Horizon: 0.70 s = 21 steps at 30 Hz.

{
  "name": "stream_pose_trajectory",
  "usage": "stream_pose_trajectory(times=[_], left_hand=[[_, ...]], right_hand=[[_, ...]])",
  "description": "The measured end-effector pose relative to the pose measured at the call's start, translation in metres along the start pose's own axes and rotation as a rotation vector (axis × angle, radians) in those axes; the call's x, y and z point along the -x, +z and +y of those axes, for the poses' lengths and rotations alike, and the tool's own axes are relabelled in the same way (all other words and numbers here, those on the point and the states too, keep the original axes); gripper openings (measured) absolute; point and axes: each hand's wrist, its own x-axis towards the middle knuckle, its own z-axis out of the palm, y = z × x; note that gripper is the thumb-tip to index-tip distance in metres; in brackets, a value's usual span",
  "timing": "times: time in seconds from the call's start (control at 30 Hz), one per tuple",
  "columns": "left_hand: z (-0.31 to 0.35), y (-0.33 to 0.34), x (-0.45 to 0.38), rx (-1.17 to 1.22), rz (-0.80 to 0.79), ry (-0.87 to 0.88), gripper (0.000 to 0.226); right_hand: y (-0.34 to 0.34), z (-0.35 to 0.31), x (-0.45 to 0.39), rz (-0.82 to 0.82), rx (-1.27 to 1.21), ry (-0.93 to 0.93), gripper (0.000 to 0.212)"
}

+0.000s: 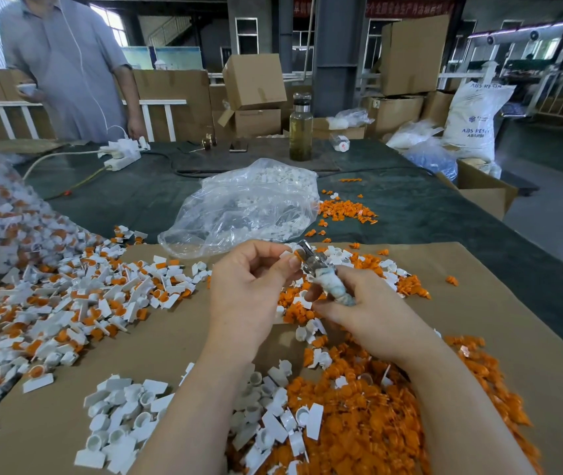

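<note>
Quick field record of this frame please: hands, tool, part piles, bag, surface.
left hand: pinches a small white plastic part at the tool's metal head
right hand: grips a metal tool with a cloth-wrapped handle
near pile: loose white plastic parts
right pile: orange plastic caps
left pile: joined white-and-orange pieces
bag: clear plastic bag of white parts, behind the hands
surface: brown cardboard sheet on a dark green table cover
</note>
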Motion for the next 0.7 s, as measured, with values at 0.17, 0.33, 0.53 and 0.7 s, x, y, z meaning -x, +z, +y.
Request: stream_pose_trajectory(times=[0.17, 0.33, 0.53, 0.7], left_hand=[[0.002, 0.0, 0.001, 0.042, -0.011, -0.011, 0.013], [0.003, 0.001, 0.001, 0.081, -0.008, -0.02, 0.014], [0.0, -0.001, -0.002, 0.06, 0.009, -0.021, 0.014], [-0.005, -0.009, -0.008, 0.125, 0.041, -0.159, 0.008]], right_hand=[[0.002, 0.002, -0.002, 0.003, 0.061, 0.016, 0.021], [0.006, 0.001, -0.001, 0.044, 0.129, 0.003, 0.017], [0.008, 0.001, -0.003, 0.054, 0.175, 0.002, 0.013], [0.012, 0.006, -0.006, 0.099, 0.302, -0.018, 0.003]])
